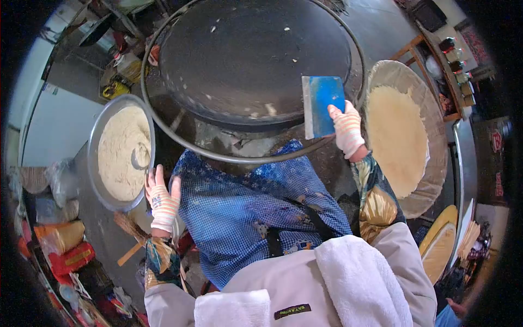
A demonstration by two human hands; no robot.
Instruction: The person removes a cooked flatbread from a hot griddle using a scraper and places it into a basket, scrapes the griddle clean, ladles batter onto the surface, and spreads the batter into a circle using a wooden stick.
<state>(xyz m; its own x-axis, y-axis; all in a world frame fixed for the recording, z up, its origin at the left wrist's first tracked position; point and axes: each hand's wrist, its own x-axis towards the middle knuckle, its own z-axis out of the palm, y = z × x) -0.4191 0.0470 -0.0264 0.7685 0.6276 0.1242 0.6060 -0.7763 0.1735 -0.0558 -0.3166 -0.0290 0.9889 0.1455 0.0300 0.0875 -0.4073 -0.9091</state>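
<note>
My right hand (346, 126), in a striped glove, grips a wide blue scraper (323, 106) with a pale metal edge. The scraper is over the front right rim of a large round dark griddle (253, 54), which has a few pale scraps on it. My left hand (162, 199), also gloved, has its fingers spread and holds nothing. It is beside the lower right edge of a metal basin (93, 155) full of pale dough or batter (122, 155).
A metal ring (229, 158) surrounds the griddle. At the right a large lined basket (435, 147) holds round flat sheets (395, 139). A brush (129, 224) lies below the basin. Jars (456, 66) line a wooden shelf, and bags (71, 259) are at the lower left.
</note>
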